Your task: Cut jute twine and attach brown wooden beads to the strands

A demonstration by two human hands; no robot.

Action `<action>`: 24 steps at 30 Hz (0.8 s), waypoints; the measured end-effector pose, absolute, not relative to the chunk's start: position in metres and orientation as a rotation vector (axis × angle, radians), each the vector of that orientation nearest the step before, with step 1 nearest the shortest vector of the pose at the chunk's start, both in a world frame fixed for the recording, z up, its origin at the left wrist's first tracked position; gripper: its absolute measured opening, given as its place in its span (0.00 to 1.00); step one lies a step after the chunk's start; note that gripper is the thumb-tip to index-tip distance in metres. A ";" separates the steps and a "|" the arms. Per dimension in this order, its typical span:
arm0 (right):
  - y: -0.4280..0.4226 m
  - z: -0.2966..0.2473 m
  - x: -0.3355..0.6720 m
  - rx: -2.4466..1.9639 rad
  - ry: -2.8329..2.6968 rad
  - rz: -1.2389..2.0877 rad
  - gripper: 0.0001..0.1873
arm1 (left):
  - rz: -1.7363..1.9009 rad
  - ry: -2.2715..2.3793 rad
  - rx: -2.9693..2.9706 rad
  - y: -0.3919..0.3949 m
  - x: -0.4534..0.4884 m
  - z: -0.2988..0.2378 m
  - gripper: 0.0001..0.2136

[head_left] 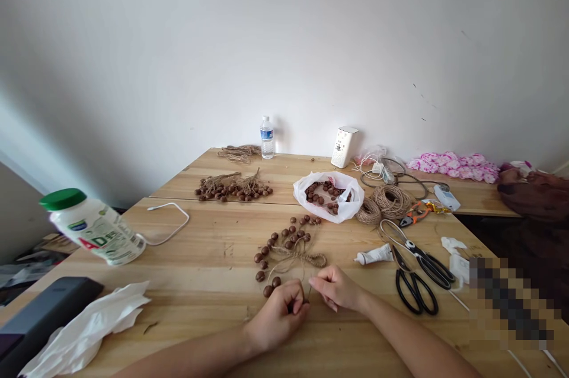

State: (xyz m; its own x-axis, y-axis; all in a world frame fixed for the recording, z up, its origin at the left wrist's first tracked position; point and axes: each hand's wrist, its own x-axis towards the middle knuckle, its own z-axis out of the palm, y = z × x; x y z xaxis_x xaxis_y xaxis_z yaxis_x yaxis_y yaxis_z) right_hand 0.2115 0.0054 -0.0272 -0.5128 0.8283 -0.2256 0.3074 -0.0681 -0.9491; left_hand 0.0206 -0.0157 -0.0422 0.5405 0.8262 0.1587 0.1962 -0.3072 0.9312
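Observation:
My left hand (281, 314) is closed around a brown round bead, mostly hidden by the fingers, with a thin twine end coming out beside it. Just to its right, my right hand (336, 288) pinches a strand of thin twine (310, 291) between thumb and fingertips. Beyond both hands lies a loose string of brown beads (288, 242), joined by thin cord to a braided loop of twine (315, 259). Two of the beads (272, 287) rest against or close to my left hand.
A white plastic bag (351, 207) holds more brown beads; twine rolls (391, 201) sit beside it. Finished-looking bead bunches (233, 187) lie back left. At right are scissors (416, 292), a white tube (374, 255) and pliers (413, 214). A green-capped bottle (100, 230) stands left.

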 end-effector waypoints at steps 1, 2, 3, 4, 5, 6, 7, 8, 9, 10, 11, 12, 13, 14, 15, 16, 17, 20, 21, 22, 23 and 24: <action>0.006 -0.028 0.212 -1.224 -1.786 1.612 0.29 | 0.808 0.850 1.803 -0.016 0.021 -0.042 0.13; 0.006 -0.028 0.212 -1.233 -1.789 1.614 0.29 | 0.805 0.850 1.803 -0.016 0.021 -0.042 0.13; 0.006 -0.028 0.212 -1.243 -1.790 1.616 0.29 | 0.802 0.852 1.802 -0.015 0.021 -0.042 0.13; 0.006 -0.028 0.212 -1.249 -1.789 1.619 0.29 | 0.800 0.852 1.799 -0.015 0.021 -0.041 0.13; 0.006 -0.027 0.212 -1.252 -1.787 1.625 0.29 | 0.799 0.854 1.794 -0.015 0.021 -0.041 0.13; 0.006 -0.027 0.212 -1.251 -1.784 1.631 0.29 | 0.799 0.855 1.789 -0.015 0.021 -0.041 0.13; 0.006 -0.026 0.212 -1.249 -1.782 1.637 0.29 | 0.800 0.854 1.784 -0.015 0.021 -0.042 0.13; 0.006 -0.026 0.212 -1.248 -1.781 1.642 0.29 | 0.800 0.850 1.779 -0.015 0.021 -0.042 0.13; 0.006 -0.025 0.212 -1.253 -1.780 1.644 0.29 | 0.804 0.845 1.775 -0.015 0.021 -0.044 0.13; 0.006 -0.025 0.212 -1.260 -1.781 1.649 0.29 | 0.807 0.840 1.772 -0.015 0.021 -0.045 0.13; 0.006 -0.025 0.212 -1.270 -1.784 1.651 0.29 | 0.810 0.837 1.769 -0.015 0.022 -0.046 0.13; 0.006 -0.025 0.211 -1.281 -1.786 1.653 0.29 | 0.813 0.838 1.766 -0.015 0.022 -0.047 0.13; 0.006 -0.025 0.211 -1.293 -1.785 1.655 0.29 | 0.815 0.840 1.762 -0.015 0.022 -0.048 0.13; 0.006 -0.026 0.211 -1.303 -1.783 1.657 0.29 | 0.814 0.842 1.759 -0.015 0.022 -0.049 0.14; 0.007 -0.027 0.211 -1.312 -1.782 1.659 0.29 | 0.809 0.847 1.754 -0.015 0.022 -0.049 0.14; 0.007 -0.028 0.211 -1.321 -1.782 1.661 0.28 | 0.800 0.849 1.750 -0.015 0.022 -0.048 0.14; 0.007 -0.030 0.212 -1.331 -1.778 1.663 0.28 | 0.790 0.850 1.746 -0.015 0.022 -0.047 0.14; 0.009 -0.033 0.213 -1.357 -1.769 1.688 0.27 | 0.766 0.850 1.740 -0.016 0.022 -0.044 0.14; 0.009 -0.033 0.213 -1.363 -1.764 1.697 0.27 | 0.764 0.849 1.739 -0.016 0.021 -0.044 0.14; 0.009 -0.033 0.214 -1.367 -1.758 1.705 0.27 | 0.762 0.847 1.738 -0.016 0.021 -0.044 0.14; 0.008 -0.032 0.214 -1.367 -1.753 1.711 0.27 | 0.761 0.846 1.735 -0.016 0.021 -0.044 0.14; 0.008 -0.031 0.213 -1.366 -1.750 1.715 0.28 | 0.760 0.841 1.734 -0.015 0.021 -0.045 0.15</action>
